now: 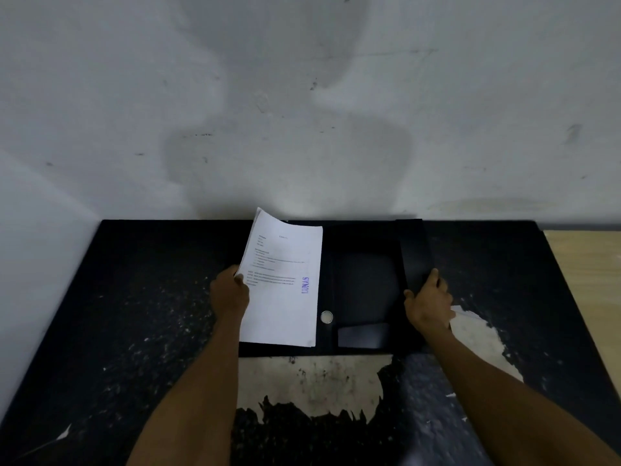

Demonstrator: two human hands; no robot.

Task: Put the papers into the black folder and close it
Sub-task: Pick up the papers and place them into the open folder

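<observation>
The black folder [364, 284] lies open on the black table, its spine with a round metal ring hole [326, 316] in the middle. A stack of white printed papers [285, 290] with a blue "LUNAS" stamp rests on the folder's left half, its left edge lifted. My left hand [230, 292] grips that left edge. My right hand [428, 304] holds the folder's right flap [413, 250], which stands tilted up. A small inner pocket [363, 334] shows at the folder's lower right.
The worn black tabletop [134, 314] has pale patches of peeled surface [309, 381] in front of the folder and at the right [477, 334]. A stained white wall [302, 112] rises right behind the table. A wooden surface [588, 264] adjoins at the far right.
</observation>
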